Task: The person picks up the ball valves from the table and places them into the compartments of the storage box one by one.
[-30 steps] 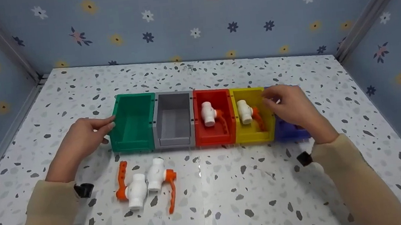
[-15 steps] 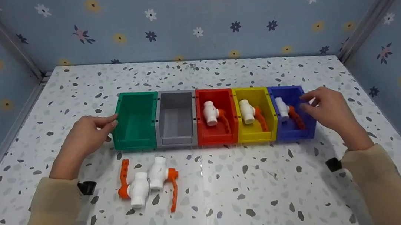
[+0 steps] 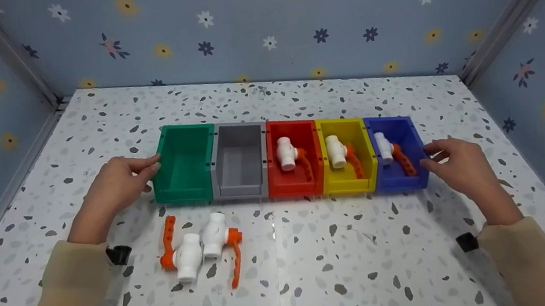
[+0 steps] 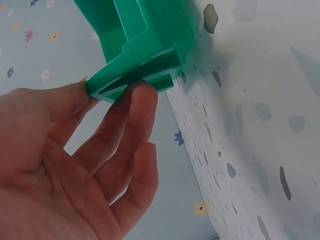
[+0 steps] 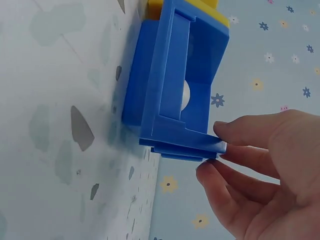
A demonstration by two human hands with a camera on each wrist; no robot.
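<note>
My left hand (image 3: 115, 186) pinches the outer side wall of the green bin (image 3: 184, 196); the left wrist view shows thumb and fingers on either side of its edge. At the row's other end my right hand (image 3: 465, 166) pinches the outer wall of the blue bin (image 3: 397, 184), seen closely in the right wrist view. A white ball valve (image 3: 384, 148) with an orange handle lies in the blue bin. The yellow bin (image 3: 347, 186) holds another valve (image 3: 336, 151), and so does the red bin (image 3: 294, 189), with its valve (image 3: 286, 153). No valve shows in the green bin.
Between green and red stands a grey bin (image 3: 240, 191), nothing visible inside. Two more valves, one (image 3: 188, 257) beside another (image 3: 215, 235), lie on the speckled table (image 3: 346, 277) in front of the row. Flower-patterned walls (image 3: 259, 22) enclose the back and sides.
My right hand has moved right, from above the yellow and blue bins to the blue bin's outer wall, uncovering the valve there. My left hand stays at the green bin.
</note>
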